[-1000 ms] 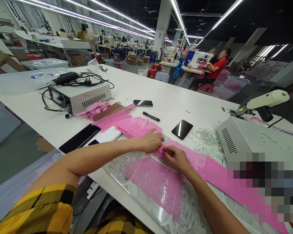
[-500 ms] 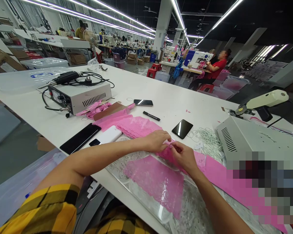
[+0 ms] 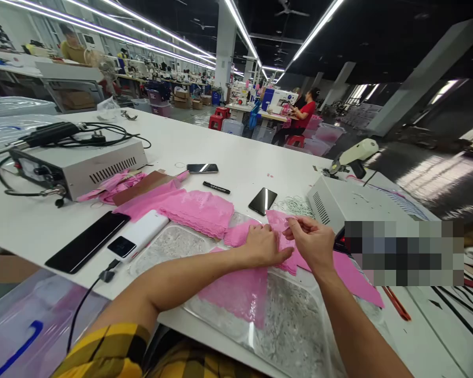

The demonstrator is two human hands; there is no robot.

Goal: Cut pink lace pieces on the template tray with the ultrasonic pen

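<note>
My left hand (image 3: 265, 245) presses down on pink lace fabric (image 3: 240, 231), its thumb stretched out to the right. Just beside it, my right hand (image 3: 313, 242) pinches the edge of a pink lace piece (image 3: 276, 219) between thumb and fingertips. Below my hands, another pink piece (image 3: 236, 294) shows on a clear plastic sheet or lid (image 3: 291, 315) that lies over a grey patterned surface. A folded stack of pink lace (image 3: 199, 210) sits to the left of my left hand. A longer pink strip (image 3: 355, 278) runs off to the right under my right wrist.
Two phones (image 3: 202, 168) (image 3: 263, 201), a black marker (image 3: 216, 187) and pale elastic loops (image 3: 295, 206) lie beyond my hands. A white power bank (image 3: 145, 233) and black slab (image 3: 89, 241) are on the left. Grey boxes (image 3: 102, 163) (image 3: 339, 202) flank the table (image 3: 236, 152).
My hands have come apart; the left now lies lower on the lace, while the right lifts a piece's edge. The view has turned right, shifting the table's things leftward.
</note>
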